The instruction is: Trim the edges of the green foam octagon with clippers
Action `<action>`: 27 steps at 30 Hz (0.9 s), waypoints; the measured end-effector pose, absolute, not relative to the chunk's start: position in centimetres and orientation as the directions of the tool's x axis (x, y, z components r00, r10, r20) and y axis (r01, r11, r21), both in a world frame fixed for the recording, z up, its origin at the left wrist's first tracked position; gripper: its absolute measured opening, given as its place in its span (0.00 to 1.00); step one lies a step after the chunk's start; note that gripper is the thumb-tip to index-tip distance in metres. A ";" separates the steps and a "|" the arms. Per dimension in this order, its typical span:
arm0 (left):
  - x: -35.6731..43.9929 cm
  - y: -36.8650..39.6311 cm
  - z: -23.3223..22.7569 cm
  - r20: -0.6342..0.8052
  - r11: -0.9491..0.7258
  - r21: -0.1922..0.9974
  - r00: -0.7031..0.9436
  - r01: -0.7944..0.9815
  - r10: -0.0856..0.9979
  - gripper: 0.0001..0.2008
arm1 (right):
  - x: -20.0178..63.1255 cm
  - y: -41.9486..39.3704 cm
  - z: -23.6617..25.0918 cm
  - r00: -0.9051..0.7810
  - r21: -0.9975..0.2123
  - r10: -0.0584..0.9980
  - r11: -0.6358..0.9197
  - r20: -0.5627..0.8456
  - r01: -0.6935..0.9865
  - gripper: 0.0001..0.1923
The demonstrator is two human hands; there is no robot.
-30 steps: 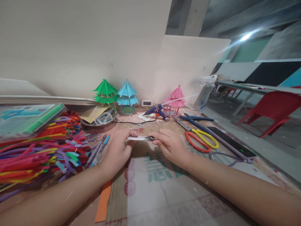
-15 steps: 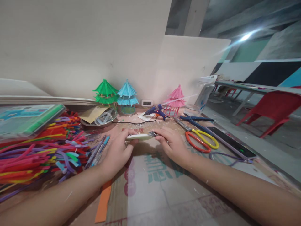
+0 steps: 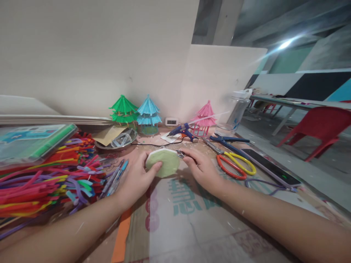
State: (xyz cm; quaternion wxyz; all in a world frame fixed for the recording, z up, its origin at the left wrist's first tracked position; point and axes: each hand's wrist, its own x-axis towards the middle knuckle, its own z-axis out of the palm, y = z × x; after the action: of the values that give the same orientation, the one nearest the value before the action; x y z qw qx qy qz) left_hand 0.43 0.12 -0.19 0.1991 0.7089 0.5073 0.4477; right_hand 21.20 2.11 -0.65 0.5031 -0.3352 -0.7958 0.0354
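Note:
My left hand [image 3: 139, 177] grips a flat, pale green disc [image 3: 164, 164] by its left edge, thumb across its face. The disc has a white rim and is tilted so that its green side faces me. Between the thumb and fingers of my right hand [image 3: 201, 170] is a small metal blade [image 3: 180, 153], its end close to the disc's right edge; whether they touch I cannot tell. Both hands are above a cardboard sheet [image 3: 192, 226] with green printing.
Pipe cleaners [image 3: 55, 179] and pens [image 3: 116, 177] lie left. Behind stand green [image 3: 123, 107], blue [image 3: 148, 109] and pink [image 3: 207, 113] paper pavilions and a glue gun [image 3: 183, 130]. Scissors [image 3: 231, 166], blue pliers [image 3: 230, 139], a phone [image 3: 270, 168] and a bottle [image 3: 236, 111] are right.
The disc has turned from nearly edge-on to showing its green face. My right hand keeps the blade beside it, and both hands stay in nearly the same place.

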 end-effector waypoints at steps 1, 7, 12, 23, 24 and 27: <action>0.4 0.2 -0.2 0.425 -0.400 0.750 0.079 0.527 0.901 0.11 | 21.2 2.1 -0.7 -0.268 -0.413 0.585 0.766 0.765 0.493 0.13; 0.2 0.4 -0.4 0.375 -0.347 0.819 0.032 0.458 0.927 0.13 | 20.7 2.3 -1.0 -0.247 -0.542 0.720 0.665 0.649 0.514 0.12; 0.4 0.1 -0.3 0.325 -0.304 0.867 0.014 0.395 0.946 0.15 | 20.5 2.2 -1.0 -0.234 -0.574 0.763 0.619 0.603 0.537 0.05; 0.8 0.1 0.3 0.400 -0.408 0.774 0.125 0.484 0.908 0.11 | 21.4 1.9 -0.3 -0.344 -0.314 0.515 0.809 0.785 0.496 0.16; 0.8 0.1 0.2 0.404 -0.412 0.769 0.130 0.488 0.906 0.11 | 21.4 1.9 -0.3 -0.346 -0.292 0.502 0.811 0.793 0.508 0.16; 0.8 0.0 0.1 0.426 -0.437 0.749 0.142 0.499 0.893 0.10 | 21.4 1.9 -0.2 -0.348 -0.232 0.469 0.806 0.812 0.544 0.16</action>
State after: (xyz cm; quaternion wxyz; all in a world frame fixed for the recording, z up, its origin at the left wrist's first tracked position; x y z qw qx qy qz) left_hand 0.80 0.04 0.10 0.2224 0.7221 0.4819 0.4436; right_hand 21.40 1.87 -0.24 0.4802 -0.3087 -0.8201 -0.0393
